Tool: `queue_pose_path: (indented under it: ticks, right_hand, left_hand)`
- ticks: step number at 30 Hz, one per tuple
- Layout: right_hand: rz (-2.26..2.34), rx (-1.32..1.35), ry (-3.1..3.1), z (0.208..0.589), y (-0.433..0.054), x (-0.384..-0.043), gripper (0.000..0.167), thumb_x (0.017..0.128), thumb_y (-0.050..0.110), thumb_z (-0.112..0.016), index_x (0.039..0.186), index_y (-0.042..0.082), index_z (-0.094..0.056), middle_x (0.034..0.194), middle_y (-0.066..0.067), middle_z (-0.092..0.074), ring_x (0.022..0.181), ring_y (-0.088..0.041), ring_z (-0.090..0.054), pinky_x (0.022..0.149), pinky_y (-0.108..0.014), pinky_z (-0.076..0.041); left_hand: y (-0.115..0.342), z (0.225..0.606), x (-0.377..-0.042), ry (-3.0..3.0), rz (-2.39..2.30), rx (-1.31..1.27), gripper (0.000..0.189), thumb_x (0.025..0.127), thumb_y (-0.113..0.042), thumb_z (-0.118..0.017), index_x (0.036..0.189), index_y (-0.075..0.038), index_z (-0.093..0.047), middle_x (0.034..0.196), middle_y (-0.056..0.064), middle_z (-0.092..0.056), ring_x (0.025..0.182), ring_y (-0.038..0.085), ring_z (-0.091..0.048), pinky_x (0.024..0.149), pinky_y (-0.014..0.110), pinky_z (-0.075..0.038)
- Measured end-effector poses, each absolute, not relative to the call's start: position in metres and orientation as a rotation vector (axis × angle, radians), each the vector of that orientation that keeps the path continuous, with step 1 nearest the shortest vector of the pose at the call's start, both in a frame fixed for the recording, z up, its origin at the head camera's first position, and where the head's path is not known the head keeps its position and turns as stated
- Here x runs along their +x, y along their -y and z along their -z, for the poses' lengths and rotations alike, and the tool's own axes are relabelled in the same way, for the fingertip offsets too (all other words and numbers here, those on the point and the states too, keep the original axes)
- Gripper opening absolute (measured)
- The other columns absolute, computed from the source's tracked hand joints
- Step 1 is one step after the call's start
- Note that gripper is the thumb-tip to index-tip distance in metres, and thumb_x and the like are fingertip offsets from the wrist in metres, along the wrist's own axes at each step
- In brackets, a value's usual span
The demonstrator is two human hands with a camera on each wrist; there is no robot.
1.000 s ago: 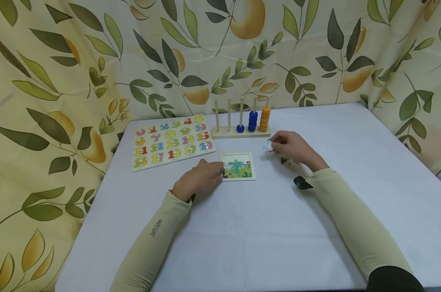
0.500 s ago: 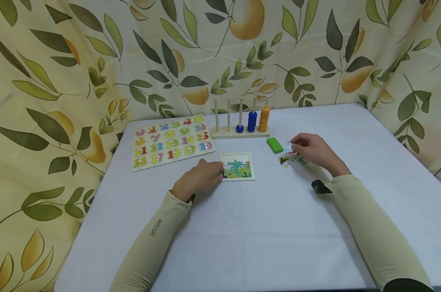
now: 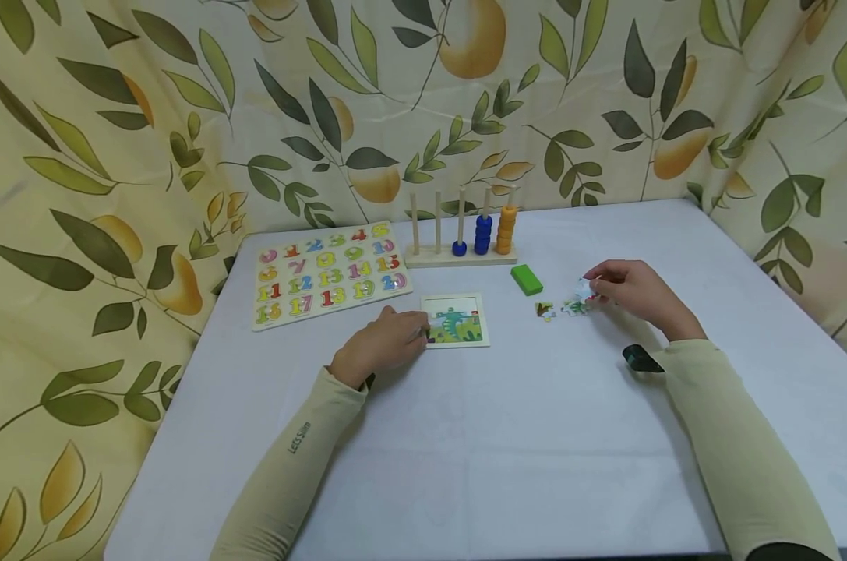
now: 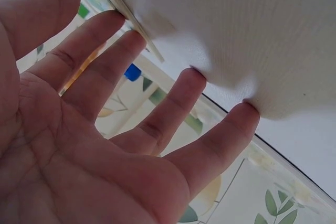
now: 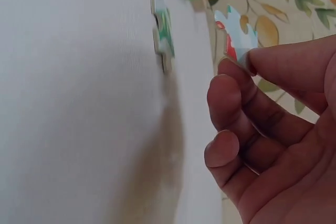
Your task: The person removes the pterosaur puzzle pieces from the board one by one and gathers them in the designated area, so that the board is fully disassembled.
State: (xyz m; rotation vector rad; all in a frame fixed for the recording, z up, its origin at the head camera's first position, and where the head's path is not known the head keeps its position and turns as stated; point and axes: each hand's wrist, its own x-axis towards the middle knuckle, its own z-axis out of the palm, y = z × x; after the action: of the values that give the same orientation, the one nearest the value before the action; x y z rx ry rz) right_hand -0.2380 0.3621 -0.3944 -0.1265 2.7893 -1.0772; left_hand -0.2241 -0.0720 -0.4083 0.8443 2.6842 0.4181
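Note:
My right hand (image 3: 640, 294) pinches a light-blue and red jigsaw piece (image 5: 239, 35) between thumb and forefinger, raised above the table in the right wrist view. Just beyond it on the cloth lie a green and white jigsaw piece (image 3: 574, 307) and a brown and green one (image 3: 545, 311). My left hand (image 3: 388, 343) rests at the left edge of a small framed jigsaw (image 3: 455, 321) with a teal dinosaur picture. In the left wrist view, the left fingers (image 4: 184, 95) are spread and nearly straight, two fingertips at the frame's edge and the other two on the tabletop.
A green block (image 3: 527, 280) lies behind the loose pieces. Farther back stands a wooden peg rack (image 3: 430, 257) with blue and orange beads. A number board (image 3: 311, 313) lies at the back left. Patterned cloth (image 3: 423, 101) hangs behind the table.
My right hand has moved right with its jigsaw piece, away from the green block, uncovering the block and the two loose pieces. My left hand stays at the frame.

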Motion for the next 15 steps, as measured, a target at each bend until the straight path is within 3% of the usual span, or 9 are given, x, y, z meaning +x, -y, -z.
queue_pose_path:
  ticks: [15]
  right_hand:
    - [0.932,-0.047,-2.781,0.399,-0.396,-0.232,0.031,0.109,0.014,-0.059,0.132,-0.006,-0.067,0.105,-0.015,-0.073,0.097,-0.032,-0.06,0.078,-0.034,-0.05]
  left_hand:
    - [0.07,0.408,-0.224,-2.697,-0.387,0.843,0.021,0.112,-0.021,-0.056,0.129,-0.011,-0.066,0.138,0.003,-0.068,0.11,0.034,-0.052,0.089,0.048,-0.049]
